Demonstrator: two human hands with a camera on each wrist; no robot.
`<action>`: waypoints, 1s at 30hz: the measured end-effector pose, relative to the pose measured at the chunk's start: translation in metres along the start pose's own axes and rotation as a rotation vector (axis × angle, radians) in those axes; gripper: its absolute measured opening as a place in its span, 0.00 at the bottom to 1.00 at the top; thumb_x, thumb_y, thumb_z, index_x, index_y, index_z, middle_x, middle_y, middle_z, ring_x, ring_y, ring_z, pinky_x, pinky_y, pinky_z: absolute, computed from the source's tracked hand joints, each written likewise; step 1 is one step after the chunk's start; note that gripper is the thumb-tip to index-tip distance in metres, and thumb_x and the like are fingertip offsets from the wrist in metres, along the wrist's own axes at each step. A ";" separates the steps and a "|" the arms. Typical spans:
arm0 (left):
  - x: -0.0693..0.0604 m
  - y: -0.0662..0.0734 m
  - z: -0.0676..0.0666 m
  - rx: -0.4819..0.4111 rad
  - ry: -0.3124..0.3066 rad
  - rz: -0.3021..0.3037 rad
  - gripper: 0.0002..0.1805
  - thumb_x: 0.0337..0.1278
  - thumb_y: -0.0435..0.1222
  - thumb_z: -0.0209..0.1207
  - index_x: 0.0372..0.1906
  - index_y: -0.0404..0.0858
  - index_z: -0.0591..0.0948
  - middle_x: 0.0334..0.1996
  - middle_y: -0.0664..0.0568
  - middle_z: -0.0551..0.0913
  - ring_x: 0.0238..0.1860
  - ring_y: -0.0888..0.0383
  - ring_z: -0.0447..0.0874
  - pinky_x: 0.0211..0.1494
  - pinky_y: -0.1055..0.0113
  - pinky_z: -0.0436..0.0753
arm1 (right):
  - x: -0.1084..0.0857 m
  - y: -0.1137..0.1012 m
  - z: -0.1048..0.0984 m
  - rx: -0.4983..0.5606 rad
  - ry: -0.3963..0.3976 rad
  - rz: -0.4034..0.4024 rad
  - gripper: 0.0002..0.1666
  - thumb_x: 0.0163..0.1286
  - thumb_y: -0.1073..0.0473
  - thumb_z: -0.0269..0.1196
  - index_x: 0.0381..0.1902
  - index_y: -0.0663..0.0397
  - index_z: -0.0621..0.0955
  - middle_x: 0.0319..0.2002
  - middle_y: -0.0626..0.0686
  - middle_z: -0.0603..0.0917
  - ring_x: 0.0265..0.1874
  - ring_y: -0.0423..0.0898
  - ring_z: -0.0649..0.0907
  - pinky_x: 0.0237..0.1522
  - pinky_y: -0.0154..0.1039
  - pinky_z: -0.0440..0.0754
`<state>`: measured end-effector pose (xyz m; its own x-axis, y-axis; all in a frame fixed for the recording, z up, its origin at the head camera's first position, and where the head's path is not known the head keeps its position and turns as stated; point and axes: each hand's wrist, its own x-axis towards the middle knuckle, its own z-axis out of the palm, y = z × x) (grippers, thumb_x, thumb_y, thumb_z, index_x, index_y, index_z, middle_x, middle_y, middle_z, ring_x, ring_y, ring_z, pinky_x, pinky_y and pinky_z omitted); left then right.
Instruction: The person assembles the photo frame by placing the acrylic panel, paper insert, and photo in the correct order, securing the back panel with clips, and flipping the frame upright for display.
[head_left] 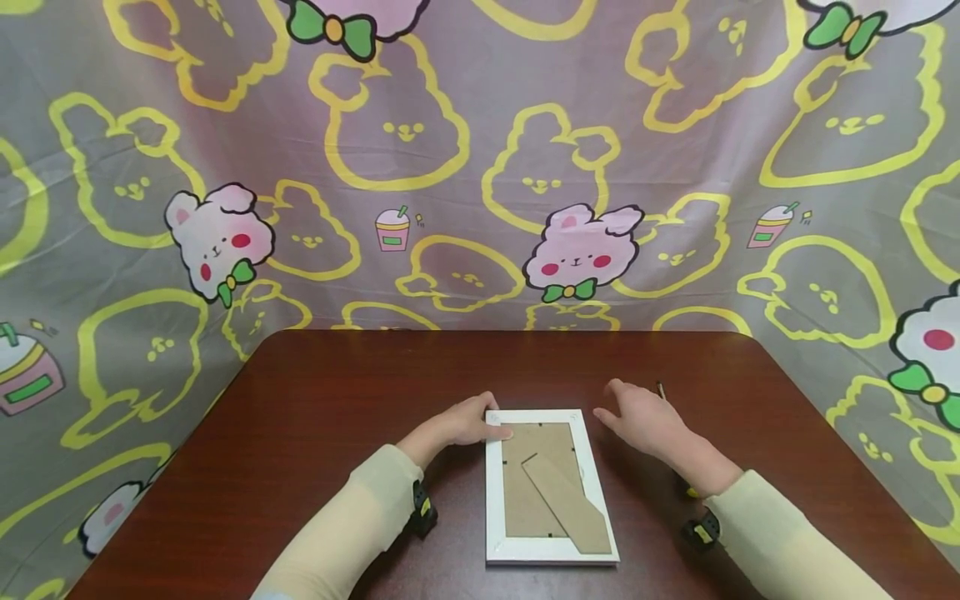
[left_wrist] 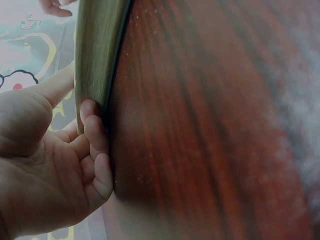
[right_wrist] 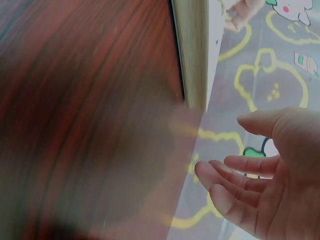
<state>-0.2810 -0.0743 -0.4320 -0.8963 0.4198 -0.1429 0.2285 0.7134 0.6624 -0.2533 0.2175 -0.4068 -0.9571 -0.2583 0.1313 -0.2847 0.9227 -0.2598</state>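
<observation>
A white picture frame (head_left: 495, 492) lies face down on the brown table, its tan backing board (head_left: 534, 521) and slanted easel stand (head_left: 570, 504) facing up. At its far left corner, my left hand (head_left: 461, 422) grips the frame, thumb over the back. The left wrist view shows the fingers of the left hand (left_wrist: 55, 170) curled against the frame's pale wooden side (left_wrist: 100, 55). To the right of the frame, my right hand (head_left: 647, 421) is apart from it. In the right wrist view, the fingers of that hand (right_wrist: 260, 185) are loosely bent with nothing in them.
A thin dark object (head_left: 660, 389) sticks out behind the right hand; its kind is mostly hidden. Under the right wrist shows a bit of something yellow (head_left: 692, 492). A cartoon-printed curtain (head_left: 465, 208) hangs round the back and sides of the table (head_left: 337, 375).
</observation>
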 end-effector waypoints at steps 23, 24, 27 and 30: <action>-0.002 0.000 0.000 0.001 0.001 -0.005 0.18 0.56 0.45 0.68 0.38 0.39 0.72 0.29 0.51 0.74 0.29 0.56 0.71 0.32 0.65 0.70 | 0.021 -0.033 0.035 -0.037 -0.090 -0.078 0.30 0.65 0.47 0.66 0.58 0.60 0.78 0.51 0.61 0.80 0.48 0.57 0.81 0.45 0.54 0.79; -0.002 0.000 0.000 0.003 0.001 -0.003 0.18 0.56 0.45 0.68 0.38 0.39 0.72 0.29 0.51 0.74 0.29 0.56 0.71 0.32 0.65 0.70 | 0.021 -0.033 0.035 -0.040 -0.090 -0.088 0.29 0.65 0.47 0.66 0.57 0.60 0.79 0.50 0.60 0.81 0.49 0.57 0.81 0.45 0.54 0.79; -0.001 -0.001 0.001 0.007 0.002 0.003 0.18 0.56 0.45 0.68 0.38 0.39 0.72 0.30 0.51 0.74 0.30 0.56 0.71 0.32 0.65 0.71 | 0.022 -0.035 0.035 -0.035 -0.094 -0.110 0.26 0.65 0.48 0.66 0.54 0.60 0.81 0.49 0.59 0.82 0.53 0.59 0.79 0.48 0.55 0.78; 0.000 -0.001 0.001 0.009 0.002 0.006 0.19 0.56 0.45 0.68 0.38 0.39 0.72 0.30 0.51 0.74 0.30 0.56 0.71 0.32 0.65 0.71 | 0.024 -0.035 0.035 -0.025 -0.097 -0.129 0.21 0.66 0.50 0.66 0.51 0.58 0.82 0.46 0.57 0.83 0.52 0.58 0.79 0.47 0.54 0.78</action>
<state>-0.2808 -0.0747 -0.4335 -0.8958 0.4226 -0.1375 0.2371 0.7161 0.6565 -0.2679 0.1689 -0.4281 -0.9139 -0.4001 0.0689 -0.4050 0.8867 -0.2230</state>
